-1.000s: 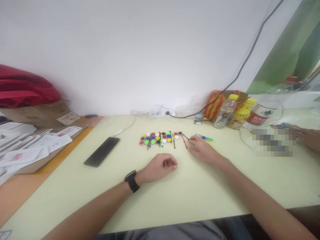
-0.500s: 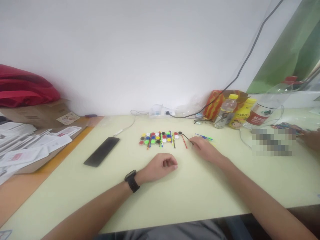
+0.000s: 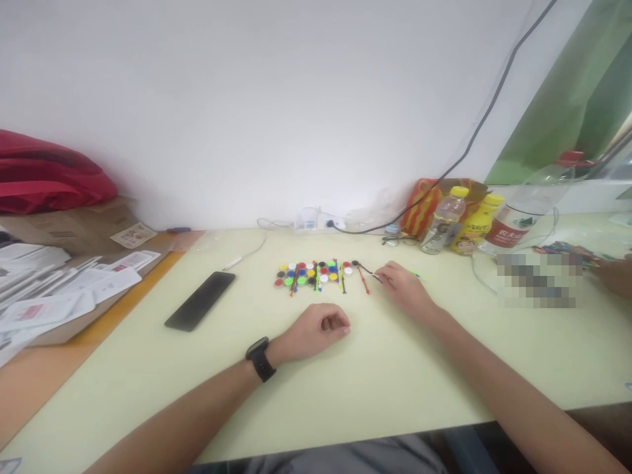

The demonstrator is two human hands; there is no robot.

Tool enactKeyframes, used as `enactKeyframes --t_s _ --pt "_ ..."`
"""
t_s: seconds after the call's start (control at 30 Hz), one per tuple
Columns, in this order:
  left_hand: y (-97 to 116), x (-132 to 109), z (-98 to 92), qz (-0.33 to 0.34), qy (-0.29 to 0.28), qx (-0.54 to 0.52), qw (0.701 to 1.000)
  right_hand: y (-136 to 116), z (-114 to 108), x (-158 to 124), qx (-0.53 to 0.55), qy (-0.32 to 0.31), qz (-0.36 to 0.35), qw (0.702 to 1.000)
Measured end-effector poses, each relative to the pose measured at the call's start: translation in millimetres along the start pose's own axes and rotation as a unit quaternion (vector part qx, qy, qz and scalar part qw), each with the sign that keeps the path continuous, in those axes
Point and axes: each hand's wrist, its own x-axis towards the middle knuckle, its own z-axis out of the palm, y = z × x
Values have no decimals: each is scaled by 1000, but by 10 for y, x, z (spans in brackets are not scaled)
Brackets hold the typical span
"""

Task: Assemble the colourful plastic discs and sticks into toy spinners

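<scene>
My right hand [image 3: 407,289] is pinched at the fingertips on a thin white stick [image 3: 374,274], just right of a red stick [image 3: 364,279]. A black stick [image 3: 365,268] lies by the same fingertips. Left of these, small round discs [image 3: 311,272] in several colours lie in rows, with thin coloured sticks [image 3: 342,279] lying across them. Behind my right hand a bluish-green stick [image 3: 416,274] is mostly hidden. My left hand [image 3: 313,329], with a black watch on the wrist, rests on the table in front of the discs. Its fingers are curled and nothing shows in them.
A black phone [image 3: 201,301] lies at left, beside white packets [image 3: 113,280] and a cardboard box [image 3: 74,227]. Bottles [image 3: 444,220], glasses [image 3: 399,240] and a power strip [image 3: 313,220] stand along the wall. Another person's hand [image 3: 617,280] is near coloured sticks [image 3: 573,250] at far right.
My right fingertips have turned slightly, and the white stick now points left instead of down. The hand covers more of the bluish-green stick. My left hand has stayed still.
</scene>
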Motion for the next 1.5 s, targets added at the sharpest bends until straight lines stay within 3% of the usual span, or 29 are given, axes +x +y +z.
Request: enactKeyframes --t_s 0.3,0.53,0.67,0.9,1.5 --pt "-1 0 0 6 0 -1 1000 -38 -5 -8 22 1 10 1000" --pt "25 -4 -6 4 0 -5 1000 -21 -25 2 71 57 14 996" --pt "22 -2 -6 2 -1 -2 1000 -132 -1 -8 125 30 -29 991" --pt "-12 0 6 4 -2 -7 1000 -242 32 -42 114 -23 -53 992" --pt "-26 2 6 6 -5 -5 1000 -243 25 -48 103 -40 -58 992"
